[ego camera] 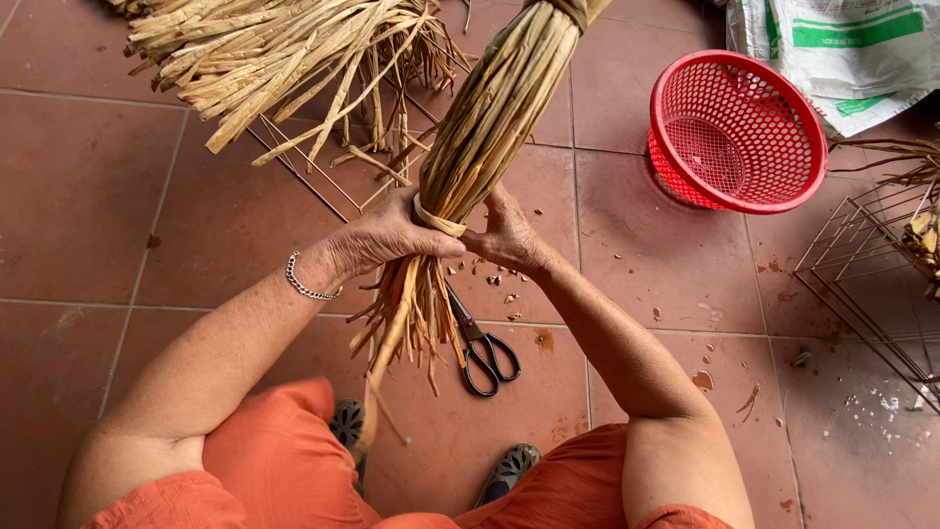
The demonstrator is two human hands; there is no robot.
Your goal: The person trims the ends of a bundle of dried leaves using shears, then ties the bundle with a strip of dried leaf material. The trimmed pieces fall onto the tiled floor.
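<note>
Tan bundle of dried reed strips clasped at its tie band; left hand and right hand fingers clamped around it | black-handled steel scissors lying on floor just below fingers; red round plastic basket well apart

the only package in view is a white woven sack, lying crumpled on the tiled floor at about the two o'clock corner of the view. its cloth is white with green printed bands and blocks, one broad green bar near the top edge and a smaller green patch lower down at its folded corner. the sack is cut off by the top and right edges. just beside it, toward eight o'clock from it, stands a tilted red plastic basket.
</note>
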